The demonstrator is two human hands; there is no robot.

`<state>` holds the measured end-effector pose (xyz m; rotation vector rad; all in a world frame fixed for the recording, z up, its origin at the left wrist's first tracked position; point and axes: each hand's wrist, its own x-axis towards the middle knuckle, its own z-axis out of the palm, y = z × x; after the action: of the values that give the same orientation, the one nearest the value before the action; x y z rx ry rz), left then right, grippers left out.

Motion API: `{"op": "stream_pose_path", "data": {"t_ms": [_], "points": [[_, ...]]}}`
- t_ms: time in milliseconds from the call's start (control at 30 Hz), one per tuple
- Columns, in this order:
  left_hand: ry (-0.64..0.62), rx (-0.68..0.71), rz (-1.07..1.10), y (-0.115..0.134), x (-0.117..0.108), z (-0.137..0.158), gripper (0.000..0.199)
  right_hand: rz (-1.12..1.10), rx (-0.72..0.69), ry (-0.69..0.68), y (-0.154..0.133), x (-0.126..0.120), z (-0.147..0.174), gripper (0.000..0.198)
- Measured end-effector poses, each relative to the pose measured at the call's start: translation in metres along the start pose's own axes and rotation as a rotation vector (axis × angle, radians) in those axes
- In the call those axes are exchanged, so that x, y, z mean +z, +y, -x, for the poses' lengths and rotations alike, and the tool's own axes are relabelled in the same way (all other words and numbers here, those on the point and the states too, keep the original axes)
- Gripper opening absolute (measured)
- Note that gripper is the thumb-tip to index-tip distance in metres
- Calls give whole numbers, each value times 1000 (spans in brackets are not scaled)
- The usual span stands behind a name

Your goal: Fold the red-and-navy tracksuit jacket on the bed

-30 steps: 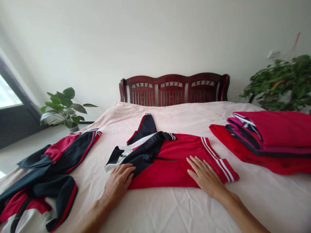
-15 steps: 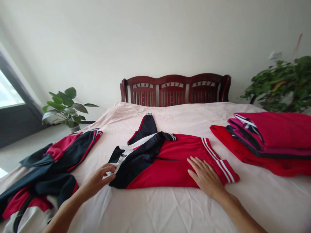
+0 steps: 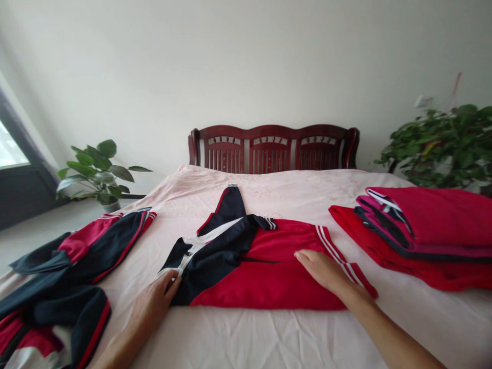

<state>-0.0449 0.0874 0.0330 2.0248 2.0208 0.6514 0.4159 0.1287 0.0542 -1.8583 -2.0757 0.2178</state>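
Note:
A red and navy jacket [image 3: 246,287] with a white collar and white-striped hem lies folded across the bed, its hem to the right. One navy sleeve [image 3: 230,202] points toward the headboard; the other lies folded over the front. At the collar end, my left hand [image 3: 157,297] pinches the edge between thumb and fingers. Over the red body near the hem is my right hand [image 3: 323,271], its fingers curled together on the fabric; the undersides of those fingers are hidden.
Another navy and red garment [image 3: 103,251] lies crumpled at the left. Folded red and magenta clothes [image 3: 442,220] are stacked at the right. The pink-white bedsheet [image 3: 246,338] reaches a dark wooden headboard [image 3: 271,148]. Potted plants [image 3: 98,169] stand on both sides.
My right hand has gone from lying flat with spread fingers to curled fingers on the jacket. My left hand still holds the collar. The view has shifted slightly.

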Motion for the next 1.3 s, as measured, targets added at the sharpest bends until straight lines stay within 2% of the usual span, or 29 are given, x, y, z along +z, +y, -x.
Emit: {"op": "stream_pose_path", "data": {"t_ms": [133, 300, 400, 500, 567, 633, 700, 767, 867, 900, 933, 1000, 1067, 1100, 1133, 1167, 1233, 1300], "points": [[10, 14, 17, -3, 2, -1, 27, -39, 101, 16, -22, -10, -70, 38], [1, 11, 43, -5, 5, -1, 25, -26, 223, 31, -45, 2, -142, 45], [8, 19, 45, -8, 8, -2, 24, -30, 262, -20, -50, 12, -160, 48], [33, 45, 30, -9, 12, -2, 22, -21, 242, -48, -50, 18, -166, 36], [58, 56, 15, -8, 13, -1, 21, -6, 220, -8, -50, 15, -166, 26], [90, 58, 16, -7, 14, 0, 21, 6, 184, 100, -50, 2, -164, 20], [117, 55, 22, -6, 12, 2, 21, 14, 146, 246, -48, -22, -158, 22], [129, 63, 10, -6, 10, 4, 19, -9, 93, 455, -41, -51, -147, 26], [136, 93, -30, -5, 7, 5, 12, -144, -47, 873, -13, -82, -113, 17], [135, 106, -38, -5, 7, 6, 10, -190, -81, 976, 2, -85, -97, 13], [129, 120, -42, -4, 6, 6, 8, -214, -88, 1019, 19, -83, -80, 9], [110, 151, -43, -3, 7, 6, 8, -227, -37, 903, 55, -67, -45, 8], [90, 169, -45, -1, 7, 7, 13, -232, 77, 560, 88, -42, -15, 12], [88, 169, -46, 1, 7, 7, 14, -261, 92, 422, 101, -29, -3, 14], [88, 164, -49, 2, 7, 8, 15, -283, 115, 343, 111, -19, 7, 17], [85, 157, -54, 2, 7, 8, 15, -294, 131, 297, 117, -12, 13, 19], [77, 142, -59, 3, 6, 8, 13, -272, 127, 307, 119, -5, 18, 22], [66, 135, -57, 4, 6, 8, 13, -208, 51, 326, 110, -8, 17, 28]]}}
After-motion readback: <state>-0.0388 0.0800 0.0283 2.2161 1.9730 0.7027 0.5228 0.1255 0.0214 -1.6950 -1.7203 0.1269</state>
